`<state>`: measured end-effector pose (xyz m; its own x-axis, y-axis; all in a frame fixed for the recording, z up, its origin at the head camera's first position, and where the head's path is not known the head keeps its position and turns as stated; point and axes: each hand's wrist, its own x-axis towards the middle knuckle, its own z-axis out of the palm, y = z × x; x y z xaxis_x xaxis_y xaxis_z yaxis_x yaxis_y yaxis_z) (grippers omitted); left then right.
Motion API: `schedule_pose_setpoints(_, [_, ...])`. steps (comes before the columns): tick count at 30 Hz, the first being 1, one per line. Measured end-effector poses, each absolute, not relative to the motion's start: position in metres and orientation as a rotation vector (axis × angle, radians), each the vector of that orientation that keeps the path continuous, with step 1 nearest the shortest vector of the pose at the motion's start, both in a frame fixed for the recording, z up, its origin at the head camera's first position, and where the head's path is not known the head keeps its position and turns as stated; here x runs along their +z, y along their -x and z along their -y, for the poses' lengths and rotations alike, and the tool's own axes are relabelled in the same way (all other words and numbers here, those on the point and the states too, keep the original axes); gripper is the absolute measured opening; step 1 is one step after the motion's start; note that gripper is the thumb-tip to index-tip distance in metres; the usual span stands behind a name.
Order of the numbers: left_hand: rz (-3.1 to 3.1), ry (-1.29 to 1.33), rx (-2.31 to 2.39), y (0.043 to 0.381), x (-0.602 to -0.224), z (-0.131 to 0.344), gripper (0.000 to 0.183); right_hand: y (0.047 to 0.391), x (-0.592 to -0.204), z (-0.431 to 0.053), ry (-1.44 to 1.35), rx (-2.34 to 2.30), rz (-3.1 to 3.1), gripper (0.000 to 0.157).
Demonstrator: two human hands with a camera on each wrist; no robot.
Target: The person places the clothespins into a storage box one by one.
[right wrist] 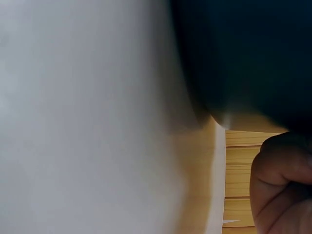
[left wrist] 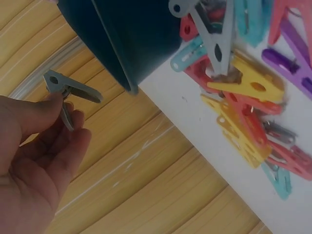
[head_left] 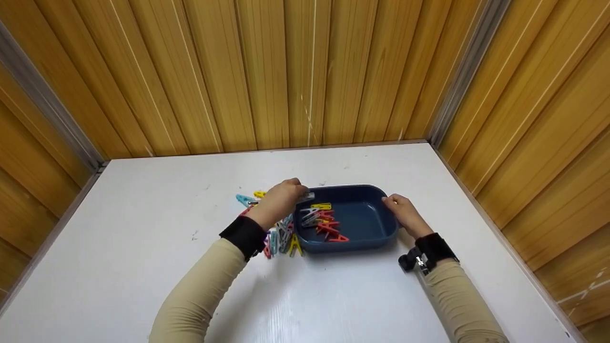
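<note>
My left hand [head_left: 280, 202] pinches a grey clothespin [left wrist: 73, 85] between thumb and fingers, over the left rim of a dark blue plastic basin [head_left: 352, 246]. In the left wrist view the clothespin's two arms stick out past the fingertips. My right hand [head_left: 404, 214] grips the basin's right rim, thumb at the top edge. Inside the basin, toward its left side, lie several red clothespins [head_left: 329, 227], a yellow clothespin [head_left: 321, 206] and some grey ones. A mixed pile of clothespins [left wrist: 246, 131] lies on the table against the basin's left side, partly hidden by my left forearm.
The white table [head_left: 143, 224] is bounded by wood-patterned panel walls [head_left: 267, 76] at the back and sides. A black wrist band with a small camera [head_left: 409, 262] hangs close over the table by the basin's right front corner.
</note>
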<state>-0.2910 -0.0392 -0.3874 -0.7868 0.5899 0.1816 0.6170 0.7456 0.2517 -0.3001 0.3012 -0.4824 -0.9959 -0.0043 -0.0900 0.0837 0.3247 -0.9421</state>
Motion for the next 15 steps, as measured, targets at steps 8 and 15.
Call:
schedule_pose_setpoints(8, [2.833, 1.107, -0.446, 0.287, -0.400, 0.026, 0.022, 0.301, -0.486, -0.300, -0.083, -1.776, -2.508, 0.030])
schedule_pose_setpoints(15, [2.902, 1.158, -0.380, 0.282, -0.410, 0.023, 0.021, 0.285, -0.463, -0.290, -0.060, -1.769, -2.463, 0.029])
